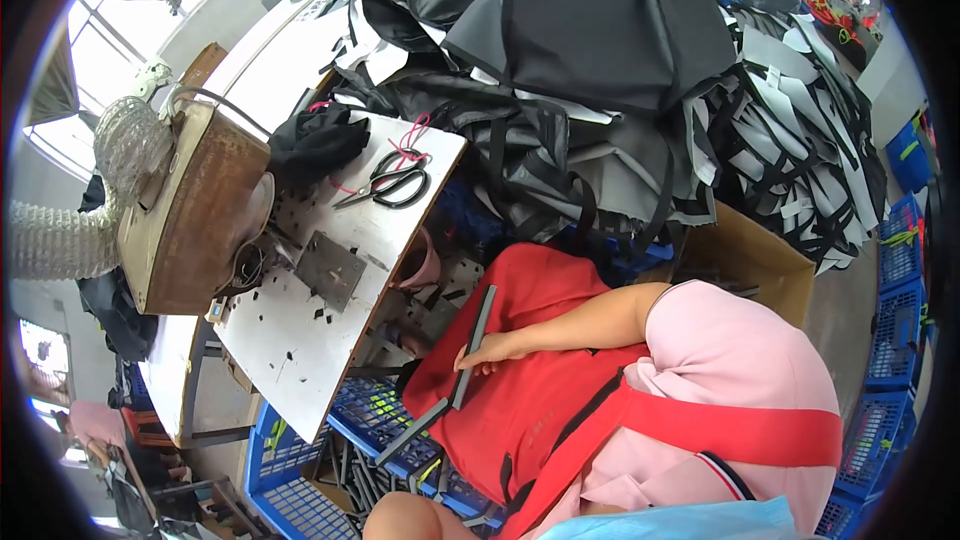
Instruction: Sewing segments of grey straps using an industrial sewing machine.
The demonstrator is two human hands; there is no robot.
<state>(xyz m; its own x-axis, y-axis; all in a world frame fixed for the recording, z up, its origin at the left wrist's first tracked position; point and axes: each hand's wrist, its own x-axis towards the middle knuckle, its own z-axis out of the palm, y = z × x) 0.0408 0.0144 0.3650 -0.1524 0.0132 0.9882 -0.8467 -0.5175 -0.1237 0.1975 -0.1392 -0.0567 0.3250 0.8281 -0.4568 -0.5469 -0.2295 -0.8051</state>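
My right hand (487, 351) is closed on a narrow dark grey strip (482, 318), held over the red apron (540, 430) on my lap. Below it, a second grey length (412, 431) meets the strip's lower end and slants over the blue basket's rim; I cannot tell whether the two are joined. My left hand is not visible; only a bare part of what seems my left arm (412, 517) shows at the lower edge. Many similar strips (350, 475) lie in the blue basket (285, 460) next to me.
A white table (290, 370) holds black-handled scissors (398, 186), a dark metal plate (330, 270) and scraps, beside a rusty machine (195, 210) with a ducted hose. Black fabric (610, 20) is heaped ahead. A cardboard box (755, 255) and blue crates (890, 330) stand right; another person (98, 425) is lower left.
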